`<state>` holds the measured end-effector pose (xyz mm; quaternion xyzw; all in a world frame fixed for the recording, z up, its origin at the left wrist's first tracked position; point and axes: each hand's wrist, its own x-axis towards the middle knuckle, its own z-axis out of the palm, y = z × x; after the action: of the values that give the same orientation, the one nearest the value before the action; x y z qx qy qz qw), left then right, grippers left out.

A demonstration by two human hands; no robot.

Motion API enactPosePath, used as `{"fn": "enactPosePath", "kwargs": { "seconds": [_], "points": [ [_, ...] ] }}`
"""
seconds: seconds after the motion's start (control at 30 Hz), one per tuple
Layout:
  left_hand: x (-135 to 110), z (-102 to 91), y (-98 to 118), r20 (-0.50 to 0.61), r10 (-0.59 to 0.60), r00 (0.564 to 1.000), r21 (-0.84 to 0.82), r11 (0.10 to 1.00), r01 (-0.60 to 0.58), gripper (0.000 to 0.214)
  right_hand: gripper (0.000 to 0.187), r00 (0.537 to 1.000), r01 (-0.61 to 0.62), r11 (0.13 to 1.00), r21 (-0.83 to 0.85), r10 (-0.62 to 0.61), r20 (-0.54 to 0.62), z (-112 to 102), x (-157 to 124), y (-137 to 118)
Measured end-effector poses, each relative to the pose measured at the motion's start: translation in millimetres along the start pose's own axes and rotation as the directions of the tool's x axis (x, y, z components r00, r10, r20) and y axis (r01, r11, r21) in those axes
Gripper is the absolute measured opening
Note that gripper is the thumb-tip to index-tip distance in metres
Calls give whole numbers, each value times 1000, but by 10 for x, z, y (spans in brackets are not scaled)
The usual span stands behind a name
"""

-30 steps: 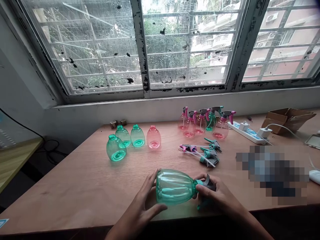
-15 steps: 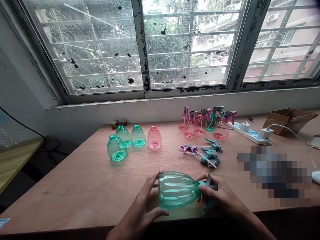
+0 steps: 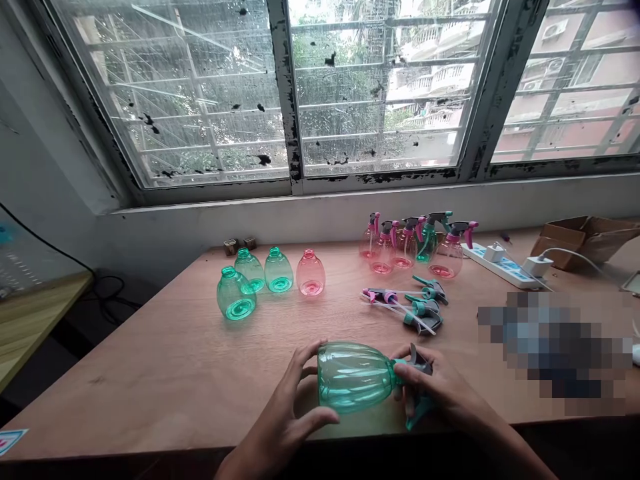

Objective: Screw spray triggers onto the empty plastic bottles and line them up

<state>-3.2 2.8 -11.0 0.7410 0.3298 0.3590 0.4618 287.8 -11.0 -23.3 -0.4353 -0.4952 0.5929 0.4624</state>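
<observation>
A green see-through spray bottle (image 3: 356, 377) lies sideways in the air above the table's front edge, its base to the left. My left hand (image 3: 295, 393) cups that base, fingers over the top edge and thumb underneath. At the neck, my right hand (image 3: 435, 387) is closed around the grey and green spray head (image 3: 419, 360); part of the head is hidden by my fingers. Beyond my hands lie several loose spray heads (image 3: 425, 308) with thin tubes. Green bottles without heads (image 3: 236, 297) and one pink bottle without a head (image 3: 311, 275) stand at the left.
Several bottles with heads fitted (image 3: 447, 257) stand by the wall. Right of them are a white power strip (image 3: 503, 267) with plugs and an open cardboard box (image 3: 585, 240). A blurred patch (image 3: 555, 347) covers something on the right. Two small brown blocks (image 3: 240, 245) sit at the back left.
The view has shifted slightly. Both hands keep their places on the green bottle, and the right fingers have turned a little at the spray head.
</observation>
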Motion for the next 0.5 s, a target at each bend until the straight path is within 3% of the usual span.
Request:
{"fn": "enactPosePath", "kwargs": {
  "seconds": [0.23, 0.4, 0.5],
  "points": [
    [-54, 31, 8, -49, 176, 983, 309, 939, -153, 83, 44, 999, -40, 999, 37, 40, 12, -17, 15, -9],
    [-73, 94, -15, -34, 322, 946, 383, 879, -285, 81, 42, 996, -83, 993, 84, 80, 29, -31, -47, 1],
    [-79, 75, -14, -44, 311, 950, 368, 889, -274, 84, 41, 992, -100, 988, 121, 90, 86, -34, -169, -54]
  ]
}}
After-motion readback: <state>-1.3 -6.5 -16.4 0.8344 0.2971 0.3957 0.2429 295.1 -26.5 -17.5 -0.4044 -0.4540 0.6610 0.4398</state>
